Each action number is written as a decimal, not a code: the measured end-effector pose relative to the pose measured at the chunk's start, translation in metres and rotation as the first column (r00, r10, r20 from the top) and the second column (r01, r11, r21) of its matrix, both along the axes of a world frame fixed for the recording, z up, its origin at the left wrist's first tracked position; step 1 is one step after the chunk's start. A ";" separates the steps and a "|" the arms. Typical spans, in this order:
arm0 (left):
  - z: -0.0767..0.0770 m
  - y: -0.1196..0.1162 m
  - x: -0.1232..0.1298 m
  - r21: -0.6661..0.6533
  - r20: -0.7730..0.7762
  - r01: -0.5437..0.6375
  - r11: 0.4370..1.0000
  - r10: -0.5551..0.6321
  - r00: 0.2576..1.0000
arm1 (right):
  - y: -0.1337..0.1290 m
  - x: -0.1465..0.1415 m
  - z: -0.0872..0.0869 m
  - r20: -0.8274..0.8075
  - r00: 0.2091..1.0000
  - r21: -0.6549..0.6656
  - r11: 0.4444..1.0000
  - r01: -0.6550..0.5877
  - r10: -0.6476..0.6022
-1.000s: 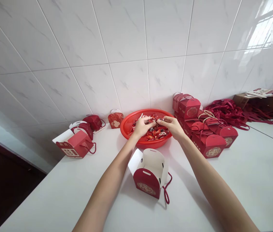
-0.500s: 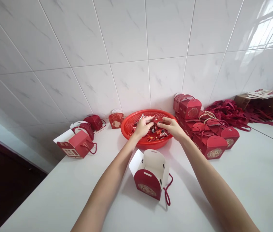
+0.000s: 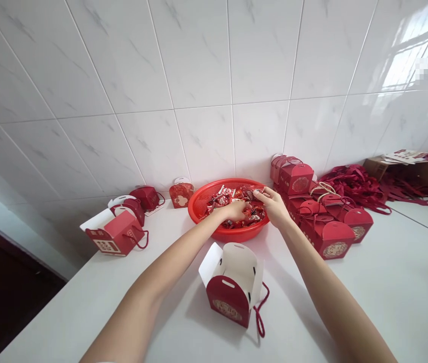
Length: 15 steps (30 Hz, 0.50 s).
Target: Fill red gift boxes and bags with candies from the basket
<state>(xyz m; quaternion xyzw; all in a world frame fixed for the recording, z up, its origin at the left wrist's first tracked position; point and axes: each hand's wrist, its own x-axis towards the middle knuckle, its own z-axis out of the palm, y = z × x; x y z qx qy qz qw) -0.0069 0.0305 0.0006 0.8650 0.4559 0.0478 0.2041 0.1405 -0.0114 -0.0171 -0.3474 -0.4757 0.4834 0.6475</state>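
Observation:
A red plastic basket (image 3: 221,235) holds a heap of wrapped candies (image 3: 223,195), mostly red. My left hand (image 3: 236,210) reaches down among them, its fingertips partly hidden by the wrappers. At the basket's right rim, my right hand (image 3: 274,204) is closed in a pinch, with a small red-wrapped candy between thumb and fingers. In front of the basket stands a red gift box (image 3: 229,302), its top flaps up and its white inside showing. A dark red cord handle (image 3: 261,315) hangs from the box's right side.
Red boxes with cord handles (image 3: 333,242) are stacked right of the basket. Other boxes (image 3: 117,234) stand at the left edge, and a patterned box (image 3: 181,194) is by the wall. Dark red ribbons (image 3: 354,186) and a cardboard carton (image 3: 375,169) lie far right.
My left hand has moved right and deeper into the candies. My right hand has drawn slightly away from it toward the basket's right rim. The view has tilted up a little.

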 end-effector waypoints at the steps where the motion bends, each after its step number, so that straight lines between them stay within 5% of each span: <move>1: 0.000 0.003 0.006 -0.023 -0.025 0.004 1.000 -0.004 1.000 | 0.000 0.000 0.000 -0.021 1.000 -0.003 1.000 0.010 -0.010; 9: -0.004 0.004 0.009 -0.206 -0.158 -0.016 0.978 -0.017 0.987 | 0.005 0.001 -0.003 -0.165 0.984 -0.046 0.997 0.059 -0.066; 15: 0.003 0.000 -0.008 -0.150 0.051 -0.018 0.989 0.026 0.998 | 0.004 0.000 -0.001 -0.206 0.978 -0.063 0.998 0.031 -0.043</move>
